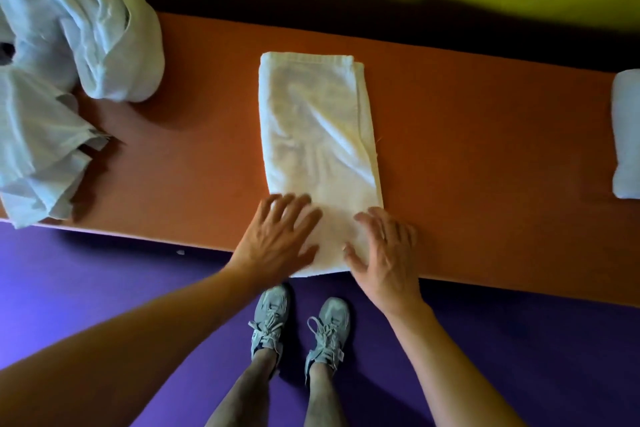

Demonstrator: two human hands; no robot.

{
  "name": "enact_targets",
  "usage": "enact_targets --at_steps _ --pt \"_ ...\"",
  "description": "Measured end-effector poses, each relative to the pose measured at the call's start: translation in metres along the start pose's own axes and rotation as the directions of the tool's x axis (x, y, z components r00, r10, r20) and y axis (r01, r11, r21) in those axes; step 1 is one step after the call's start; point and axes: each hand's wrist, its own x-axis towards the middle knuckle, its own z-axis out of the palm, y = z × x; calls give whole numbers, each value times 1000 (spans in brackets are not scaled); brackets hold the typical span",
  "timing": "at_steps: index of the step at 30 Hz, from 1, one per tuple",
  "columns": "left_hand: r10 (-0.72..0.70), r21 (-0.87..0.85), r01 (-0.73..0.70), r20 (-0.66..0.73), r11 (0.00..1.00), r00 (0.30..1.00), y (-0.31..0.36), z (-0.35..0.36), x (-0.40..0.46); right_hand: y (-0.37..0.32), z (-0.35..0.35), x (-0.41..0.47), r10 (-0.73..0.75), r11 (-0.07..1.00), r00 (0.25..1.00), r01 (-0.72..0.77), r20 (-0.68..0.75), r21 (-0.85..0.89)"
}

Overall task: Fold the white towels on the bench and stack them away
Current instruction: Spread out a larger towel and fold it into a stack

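Both hands lie flat, fingers spread: left hand [277, 239] and right hand [388, 253] press the folded towel's [318, 135] near end on the worktop [485, 149]

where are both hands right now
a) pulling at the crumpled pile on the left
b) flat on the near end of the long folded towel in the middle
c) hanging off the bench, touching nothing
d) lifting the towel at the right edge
b: the left hand and right hand lie palm down, fingers spread, on the near end of the folded towel, while the crumpled pile and the towel at the right edge sit untouched on the bench.
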Motion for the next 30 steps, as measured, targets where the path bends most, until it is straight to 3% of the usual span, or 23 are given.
enact_targets --at_steps 2,5,10,14,17,19,21,23,25,26,28,30 --pt "8 -17 -7 98 1000 995 6 12 -33 8 2 -14 -132 991 986 129 102 38" --pt "-12 -19 18 245 1000 969 6 21 -55 19 2 -27 -198 977 948 212 249 -30" --pt "-59 -141 73 101 987 993 6 13 -47 10 -2 -27 -165 978 961 188 222 -89" --pt "-144 -322 137 3 937 990 10 -3 -45 5 -14 -33 -146 989 973 150 176 -12" --pt "-282 -513 246 9 822 959 13 -20 -46 -2 -33 -33 -10 973 989 -25 148 230" --pt "-395 -634 344 66 692 916 13 -32 -50 -5 -52 -29 189 850 951 -283 243 445" --pt "-474 -724 393 103 567 874 11 -37 -54 -5 -68 -26 265 713 921 -386 285 585" --pt "-531 -791 408 125 456 838 9 -41 -56 -10 -83 -23 257 540 917 -398 305 742" --pt "-567 -836 409 148 365 810 7 -45 -54 -15 -92 -18 173 350 913 -407 369 844" --pt "-581 -850 411 159 330 798 5 -47 -51 -17 -95 -14 108 304 909 -416 403 857" --pt "-621 -857 438 191 273 760 -2 -49 -43 -15 -93 -6 41 371 890 -436 454 820" --pt "-675 -842 478 201 252 710 -13 -49 -30 -12 -82 6 141 482 878 -464 457 743"
